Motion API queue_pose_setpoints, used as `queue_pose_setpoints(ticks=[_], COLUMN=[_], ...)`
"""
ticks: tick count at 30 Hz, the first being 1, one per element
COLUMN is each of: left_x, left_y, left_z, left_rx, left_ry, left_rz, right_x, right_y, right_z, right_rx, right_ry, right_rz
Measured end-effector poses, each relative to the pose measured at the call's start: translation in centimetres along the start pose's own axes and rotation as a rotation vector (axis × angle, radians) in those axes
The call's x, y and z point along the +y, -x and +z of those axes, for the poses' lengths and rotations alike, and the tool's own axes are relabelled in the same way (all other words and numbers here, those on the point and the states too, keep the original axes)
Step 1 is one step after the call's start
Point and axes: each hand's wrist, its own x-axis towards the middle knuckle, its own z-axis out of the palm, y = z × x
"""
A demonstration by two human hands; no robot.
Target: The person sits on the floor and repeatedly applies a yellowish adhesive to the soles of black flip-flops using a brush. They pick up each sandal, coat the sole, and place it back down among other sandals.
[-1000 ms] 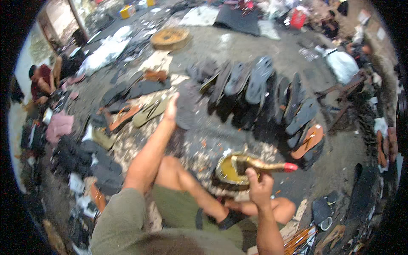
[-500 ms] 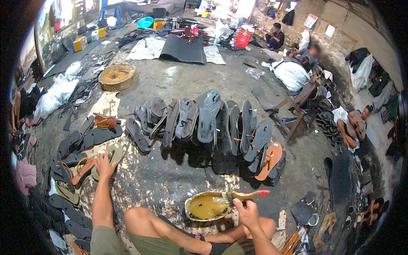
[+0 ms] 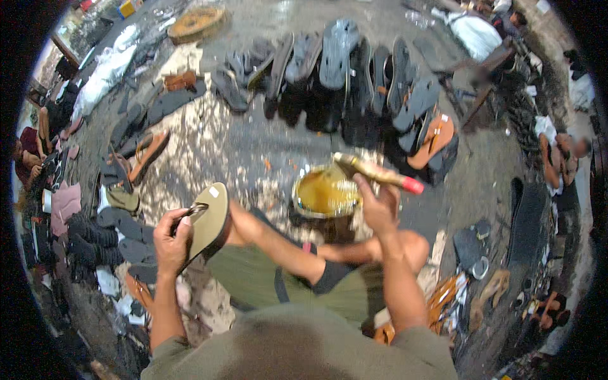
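Observation:
My left hand (image 3: 170,244) is closed on an olive-green flip-flop (image 3: 210,218), gripping it near its dark strap, above my left knee. A small white sticker marks the sandal's toe end. My right hand (image 3: 382,206) holds a paintbrush (image 3: 386,174) by its handle, which ends in red. The bristle end is over the far right rim of a bowl (image 3: 296,201) of yellow-brown liquid. That bowl stands on the floor beyond my crossed legs.
Grey soles and sandals (image 3: 339,57) stand in an arc beyond the bowl, with an orange-brown sandal (image 3: 436,139) at its right end. More soles (image 3: 174,101) lie to the left. A round wooden block (image 3: 196,25) lies farther off. Other people (image 3: 560,158) sit at both sides.
My left hand has taken the olive-green flip-flop off the floor and drawn it back toward me. The brush in my right hand has lifted from the bowl. The view has tilted downward.

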Motion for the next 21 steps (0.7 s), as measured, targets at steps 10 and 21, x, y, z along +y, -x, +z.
queue_pose_setpoints(ticks=[10,21], left_x=[3.4,9.1], left_y=[1.9,6.3], left_z=[3.2,15.0], left_rx=[-0.089,-0.341], left_ry=[-0.256,1.539], left_rz=[0.211,-0.479], right_x=[-1.7,-10.3], right_y=[-2.8,3.9], right_z=[-9.0,3.3], right_rx=[0.089,-0.159], right_ry=[0.32,-0.306], right_rz=[-0.119,0.085])
